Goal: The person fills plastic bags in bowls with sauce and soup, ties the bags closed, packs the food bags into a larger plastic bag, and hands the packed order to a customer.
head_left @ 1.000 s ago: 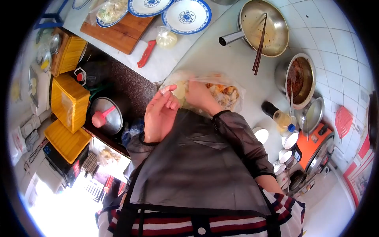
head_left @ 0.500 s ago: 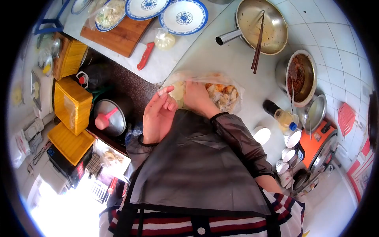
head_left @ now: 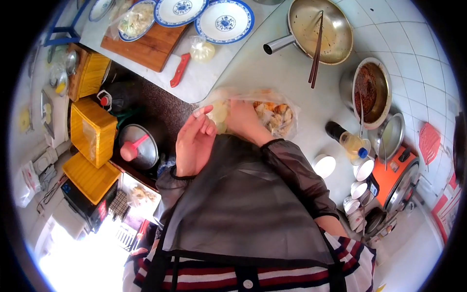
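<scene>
My right hand reaches into a clear plastic bag on the grey counter. Its fingertips are hidden, so what they hold cannot be made out. Browned and pale food pieces lie in the bag just right of that hand. Between my hands are pale, roundish, translucent pieces. My left hand is raised at the bag's left side, palm partly up, index finger stretched and the other fingers loosely bent. Nothing shows in it.
Ahead are a red-handled knife, a wooden cutting board, blue-patterned plates and a small knotted bag. A frying pan with chopsticks, a pot, a bottle and bowls stand to the right.
The view has shifted slightly. Both hands and the bag stay in nearly the same place, with no clear change in grip.
</scene>
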